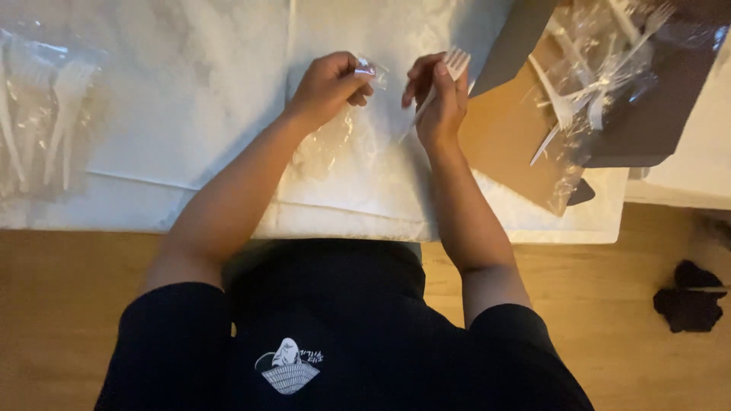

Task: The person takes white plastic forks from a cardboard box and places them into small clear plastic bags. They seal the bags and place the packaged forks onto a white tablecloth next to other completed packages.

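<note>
My left hand (329, 85) pinches the top of a small clear plastic bag (327, 144) that hangs down over the white table cover. My right hand (439, 97) grips a white plastic fork (455, 61) with its tines pointing up, close beside the bag's mouth. The two hands are a few centimetres apart above the table's middle.
A brown cardboard box (506, 129) at the right holds a clear bag of loose white forks (601, 68). Several bagged forks (46, 122) lie at the left. The white table cover (190, 114) ends at a wooden floor, with a dark object (689, 301) at the right.
</note>
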